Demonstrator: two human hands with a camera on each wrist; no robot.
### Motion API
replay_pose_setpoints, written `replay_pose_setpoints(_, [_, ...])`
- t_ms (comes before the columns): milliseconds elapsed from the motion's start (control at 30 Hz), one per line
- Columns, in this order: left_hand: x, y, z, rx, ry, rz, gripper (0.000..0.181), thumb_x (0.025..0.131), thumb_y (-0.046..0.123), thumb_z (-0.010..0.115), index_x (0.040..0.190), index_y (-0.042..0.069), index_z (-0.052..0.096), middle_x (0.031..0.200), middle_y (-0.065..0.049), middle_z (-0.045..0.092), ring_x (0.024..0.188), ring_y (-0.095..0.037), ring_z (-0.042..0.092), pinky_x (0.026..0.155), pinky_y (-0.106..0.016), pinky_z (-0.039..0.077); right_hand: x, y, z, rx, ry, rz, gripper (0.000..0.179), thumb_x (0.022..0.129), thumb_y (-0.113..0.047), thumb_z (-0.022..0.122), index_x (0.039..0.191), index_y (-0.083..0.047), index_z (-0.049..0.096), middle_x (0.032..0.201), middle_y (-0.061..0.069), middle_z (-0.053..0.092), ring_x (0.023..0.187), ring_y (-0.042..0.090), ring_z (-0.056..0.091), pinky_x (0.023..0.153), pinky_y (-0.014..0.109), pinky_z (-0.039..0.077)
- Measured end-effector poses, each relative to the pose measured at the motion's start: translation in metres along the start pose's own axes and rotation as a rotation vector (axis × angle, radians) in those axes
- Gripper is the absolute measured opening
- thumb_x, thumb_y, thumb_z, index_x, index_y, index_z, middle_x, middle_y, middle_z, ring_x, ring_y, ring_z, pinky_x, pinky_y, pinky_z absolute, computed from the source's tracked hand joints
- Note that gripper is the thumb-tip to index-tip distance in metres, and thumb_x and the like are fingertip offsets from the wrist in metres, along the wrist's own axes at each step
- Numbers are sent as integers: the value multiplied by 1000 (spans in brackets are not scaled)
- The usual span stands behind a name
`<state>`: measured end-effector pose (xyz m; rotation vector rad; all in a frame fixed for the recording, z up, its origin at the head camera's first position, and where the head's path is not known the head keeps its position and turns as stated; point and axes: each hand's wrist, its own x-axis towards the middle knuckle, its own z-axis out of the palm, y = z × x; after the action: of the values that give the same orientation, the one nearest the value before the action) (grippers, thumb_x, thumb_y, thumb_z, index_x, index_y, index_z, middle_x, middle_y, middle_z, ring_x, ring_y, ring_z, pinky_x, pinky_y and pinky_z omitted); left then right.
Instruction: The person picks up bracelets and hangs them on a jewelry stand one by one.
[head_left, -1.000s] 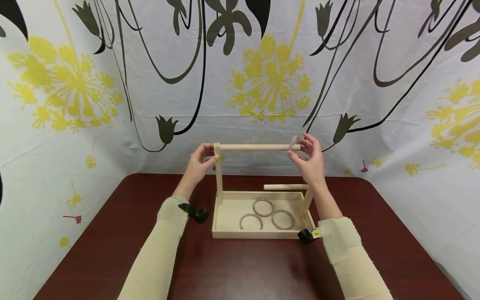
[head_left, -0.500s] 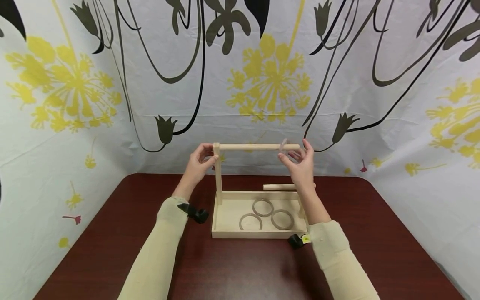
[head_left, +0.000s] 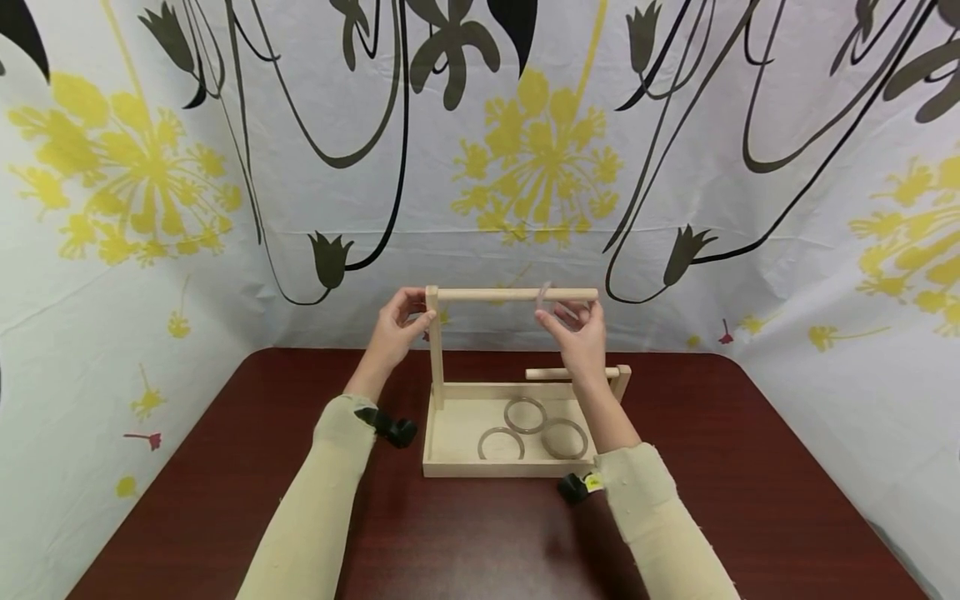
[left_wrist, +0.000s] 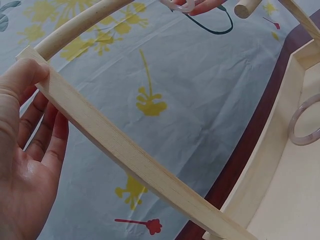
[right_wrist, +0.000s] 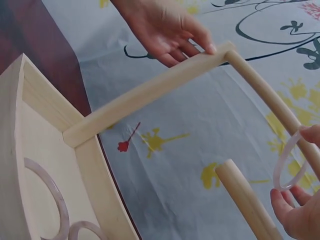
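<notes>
A pale, translucent bangle [right_wrist: 279, 167] encircles the upper rod [head_left: 487, 294] of a light wooden stand. My right hand [head_left: 581, 337] pinches this bangle between thumb and fingers, partway along the rod from its free right end. On the other side, my left hand [head_left: 397, 327] holds the top of the tall left post [head_left: 437, 358], thumb in front and fingers behind. Three similar bangles lie flat in the stand's tray: a back one [head_left: 526, 415], a front left one [head_left: 502, 443] and a right one [head_left: 565, 439].
The shallow tray [head_left: 498, 470] sits on a dark red-brown table [head_left: 465, 542]. A shorter, lower rod [head_left: 551, 374] extends left from the right post [head_left: 622, 382], partly behind my right forearm. Patterned cloth [head_left: 480, 192] hangs behind and at both sides.
My right hand has slid the bangle leftward along the upper rod, away from its free end. The left hand stays on the post; the bangles in the tray have not moved.
</notes>
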<state>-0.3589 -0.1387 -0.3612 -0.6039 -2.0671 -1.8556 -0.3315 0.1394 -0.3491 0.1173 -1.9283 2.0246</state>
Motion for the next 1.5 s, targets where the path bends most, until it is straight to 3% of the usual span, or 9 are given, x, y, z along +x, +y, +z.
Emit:
replay_pose_setpoints(433, [0, -1, -1, 1, -8, -4, 31, 98, 0, 59, 127, -6, 51, 124, -22, 58, 105, -6, 56, 82, -21, 50, -1, 1, 14, 60, -65, 74, 72, 93, -11, 70, 153, -10, 30, 146, 15, 53, 137, 30, 51, 114, 40, 42])
replay_pose_setpoints(633, [0, -1, -1, -4, 4, -12, 31, 97, 0, 60, 127, -6, 52, 125, -23, 59, 105, -7, 56, 84, -21, 49, -2, 4, 18, 40, -98, 73, 68, 93, -13, 71, 150, -11, 35, 144, 15, 53, 137, 31, 50, 114, 39, 42])
replay_pose_setpoints(1000, [-2, 2, 0, -7, -3, -20, 32, 99, 3, 59, 128, -5, 52, 126, -24, 58, 106, -9, 55, 79, -23, 51, -6, 4, 22, 21, -122, 69, 69, 94, -12, 69, 151, -9, 30, 149, 15, 47, 139, 31, 47, 115, 40, 41])
replay_pose_setpoints(1200, [0, -1, -1, -22, -2, -15, 32, 98, 2, 60, 127, -6, 51, 118, -13, 61, 102, -9, 56, 68, -21, 51, -8, 0, 20, 3, -141, 80, 68, 94, -13, 69, 150, -10, 30, 148, 13, 45, 136, 26, 50, 113, 39, 42])
replay_pose_setpoints(1367, [1, -2, -1, -32, -2, -4, 32, 98, 2, 60, 127, -6, 51, 113, -2, 62, 101, -8, 57, 66, -22, 52, -9, -1, 17, 5, -155, 84, 65, 96, -12, 66, 149, -10, 30, 147, 13, 43, 136, 26, 49, 108, 29, 46])
replay_pose_setpoints(1500, [0, -2, -1, -25, -3, -9, 32, 98, 2, 59, 128, -6, 51, 114, -3, 61, 101, -8, 57, 66, -22, 51, -9, 0, 15, 2, -167, 72, 59, 97, -10, 64, 147, -7, 32, 148, 15, 43, 136, 27, 49, 97, 17, 48])
